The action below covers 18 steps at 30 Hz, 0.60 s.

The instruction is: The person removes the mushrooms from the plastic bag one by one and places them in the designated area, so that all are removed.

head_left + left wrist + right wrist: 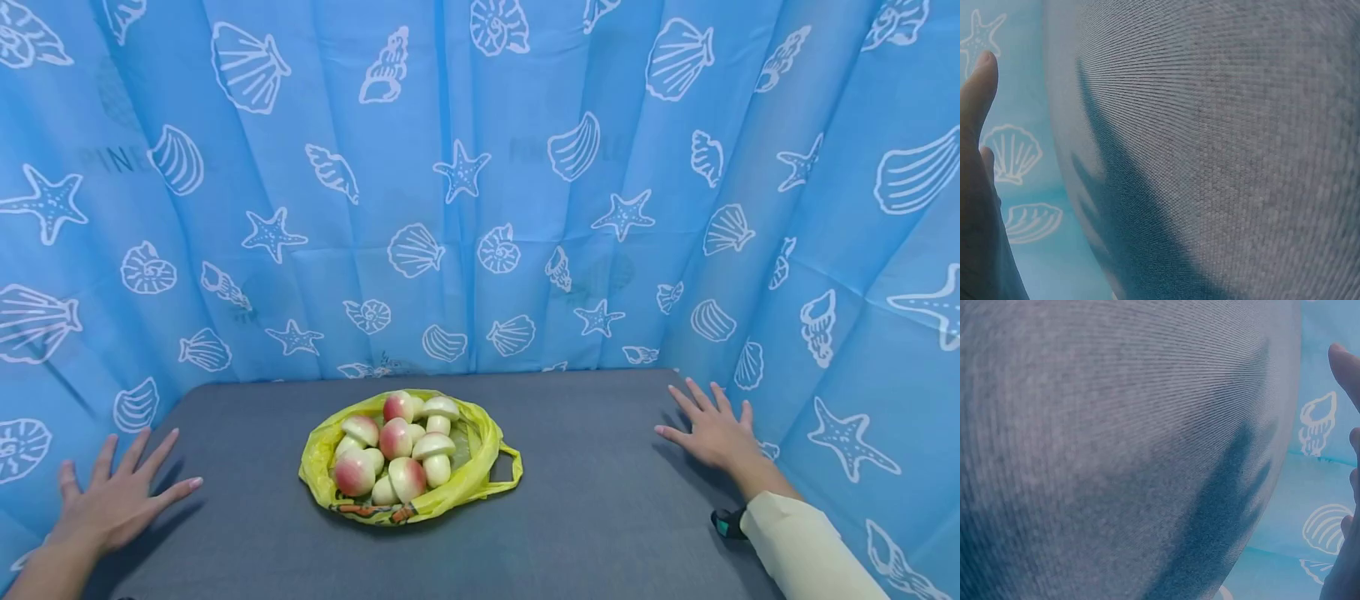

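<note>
A yellow plastic bag (pixel 486 467) lies with its mouth rolled back on the table, one handle loop out to its right. Inside sit several toy mushrooms (pixel 395 437) with pale stems and pink-and-white caps. To the left of the bag, my left hand (pixel 112 504) hovers over the table's left side, fingers spread and holding nothing. My right hand (pixel 712 429) is spread likewise above the far right of the table, well apart from the bag. Both wrist views show a shadow of the hand on the grey cloth and part of the hand at the edge.
The table (pixel 585 517) has a dark grey cloth top with rounded far corners. A blue curtain (pixel 465 208) printed with white shells and starfish hangs behind it and along both sides. A dark band with a green face (pixel 726 523) is at the right wrist, by a cream sleeve (pixel 806 546).
</note>
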Tool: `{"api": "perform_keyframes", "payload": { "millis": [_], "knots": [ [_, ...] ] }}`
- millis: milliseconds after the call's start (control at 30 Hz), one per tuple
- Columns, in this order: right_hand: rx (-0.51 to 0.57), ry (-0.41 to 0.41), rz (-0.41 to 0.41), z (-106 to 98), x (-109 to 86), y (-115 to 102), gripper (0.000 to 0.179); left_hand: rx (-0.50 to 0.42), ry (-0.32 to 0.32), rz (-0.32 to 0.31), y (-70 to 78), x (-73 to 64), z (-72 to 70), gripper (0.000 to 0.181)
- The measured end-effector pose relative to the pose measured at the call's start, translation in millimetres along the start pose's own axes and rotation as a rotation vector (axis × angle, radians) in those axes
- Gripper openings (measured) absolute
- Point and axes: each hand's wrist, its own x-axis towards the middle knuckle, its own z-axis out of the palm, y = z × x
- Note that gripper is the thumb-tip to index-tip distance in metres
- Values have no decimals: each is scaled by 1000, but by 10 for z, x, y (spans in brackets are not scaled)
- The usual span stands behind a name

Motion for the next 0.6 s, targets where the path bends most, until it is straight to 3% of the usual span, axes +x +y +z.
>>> {"api": "perform_keyframes", "payload": {
  "millis": [400, 600],
  "knots": [
    [-1, 57, -64, 44, 39, -58, 87, 0, 14, 0, 18, -5, 21, 108],
    [17, 128, -112, 55, 47, -163, 84, -42, -3, 54, 50, 21, 38, 103]
  ]
}}
